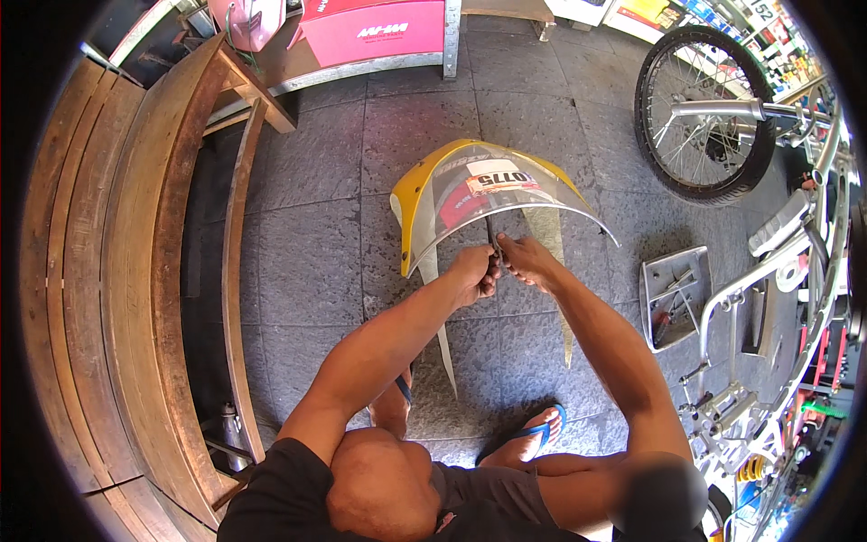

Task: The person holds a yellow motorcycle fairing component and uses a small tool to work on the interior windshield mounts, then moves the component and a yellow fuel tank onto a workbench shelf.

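Observation:
A yellow motorcycle front fairing (407, 206) rests on the floor in front of me, with long pale tapering sides reaching toward my feet. A curved clear windscreen (459, 214) spans its upper part, and a printed sticker (502, 182) shows on it. Just below the windscreen's near edge, my left hand (475, 274) is closed with curled fingers. Close beside it, my right hand (531, 262) is closed too, thumb pressed against the fingers. Between them a thin dark strip or rod (492, 233) points up toward the windscreen; its kind and lower end are hidden by my fingers.
Along the left runs a wooden bench (172, 271). At the right lies a metal tray (647, 307) with several tools, beside a bare motorcycle frame (727, 294) with a spoked wheel (643, 117). A pink box (375, 45) stands at the far side.

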A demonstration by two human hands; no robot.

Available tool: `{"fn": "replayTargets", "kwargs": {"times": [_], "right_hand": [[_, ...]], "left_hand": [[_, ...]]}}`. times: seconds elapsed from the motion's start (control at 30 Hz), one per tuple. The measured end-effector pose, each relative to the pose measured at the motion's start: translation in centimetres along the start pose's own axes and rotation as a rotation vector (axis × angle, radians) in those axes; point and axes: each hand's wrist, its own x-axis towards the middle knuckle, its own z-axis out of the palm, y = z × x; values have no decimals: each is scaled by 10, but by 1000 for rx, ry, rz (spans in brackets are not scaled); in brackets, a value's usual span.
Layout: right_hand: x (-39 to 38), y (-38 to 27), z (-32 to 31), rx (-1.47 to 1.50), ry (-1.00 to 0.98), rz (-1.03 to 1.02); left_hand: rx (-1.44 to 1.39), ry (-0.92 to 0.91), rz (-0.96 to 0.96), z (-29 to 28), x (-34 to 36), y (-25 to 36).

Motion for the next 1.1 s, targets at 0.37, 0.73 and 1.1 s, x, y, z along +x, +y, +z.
{"fn": "replayTargets", "kwargs": {"times": [0.37,0.73,1.1], "right_hand": [[8,-3,6,50,-17,46],[28,23,3,31,111,-119],[-10,39,-3,-230,333,-211]], "left_hand": [[-44,29,18,-1,-4,-1],[-5,-62,11,-1,10,-9],[137,108,65,2,-19,-16]]}}
